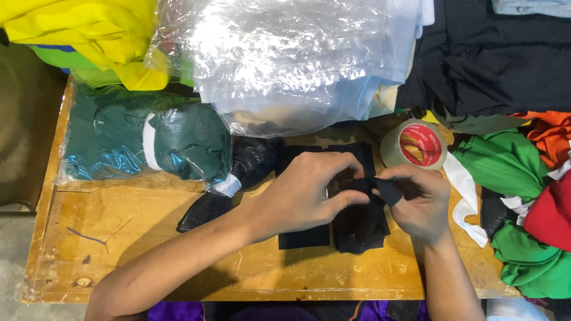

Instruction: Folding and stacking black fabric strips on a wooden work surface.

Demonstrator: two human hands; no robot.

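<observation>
Fingers of my left hand (pixel 309 193) and right hand (pixel 419 202) pinch a black cloth strip (pixel 380 189) between them above the wooden table (pixel 119 238), near a tape roll (pixel 416 144) and bagged green garments (pixel 148 142).

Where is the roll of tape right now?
In the head view, the roll of tape lies on the wooden table right of centre, just above the right hand, beside the green garments.

Both bare forearms entered from the six o'clock edge. The left hand (pixel 306 193) lay knuckles-up, its fingers curled toward three o'clock and the thumb pressed against the fingertips. The right hand (pixel 418 199) faced it at three o'clock, fingers bent toward nine o'clock, thumb and forefinger pinched together.
</observation>
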